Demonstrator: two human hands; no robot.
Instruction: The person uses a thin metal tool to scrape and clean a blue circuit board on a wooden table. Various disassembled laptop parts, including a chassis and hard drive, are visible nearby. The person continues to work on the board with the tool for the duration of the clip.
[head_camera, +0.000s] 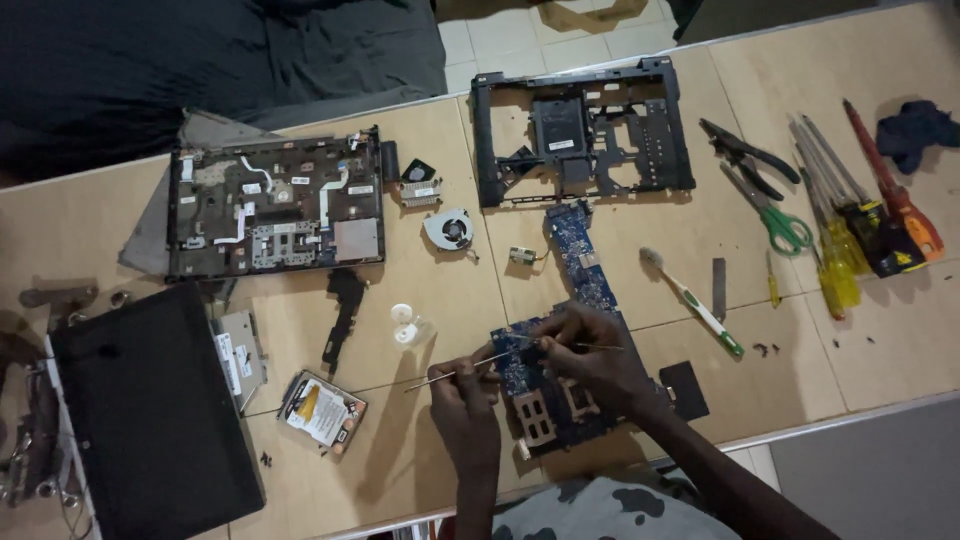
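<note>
A blue laptop motherboard (575, 262) lies on the wooden table (420, 440), running from the middle down to the front edge. My left hand (462, 398) grips a thin metal rod-like tool (440, 377) whose tip reaches the board. My right hand (590, 350) rests on the board and pinches another thin metal tool (600, 347) close to the same spot. Both hands sit over the board's lower half, partly hiding it.
A black laptop base frame (585, 135) and an open chassis (275, 205) lie at the back. A fan (448, 229), hard drive (322, 410), black lid (150, 410), toothbrush (692, 298), scissors (770, 215), pliers (745, 155) and several screwdrivers (850, 215) are spread around.
</note>
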